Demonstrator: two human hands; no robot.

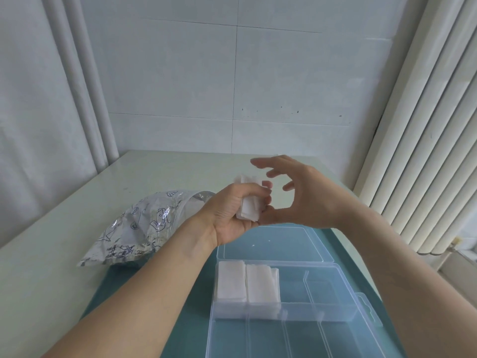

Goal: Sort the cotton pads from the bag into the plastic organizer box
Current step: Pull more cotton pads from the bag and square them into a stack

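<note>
The box (289, 301) sits open near the counter's (51, 267) right edge, with bare counter behind it. Two pad stacks (246, 284) fill its back-left compartments. The bag (144, 226) lies left. Above the lid (273, 244), left hand (232, 215) grips a wad of pads (249, 206); right hand (296, 192) is released, fingers spread, thumb touching the wad.

Right organizer box (330, 293) compartments lie open; bag (144, 226) flanks left.
</note>
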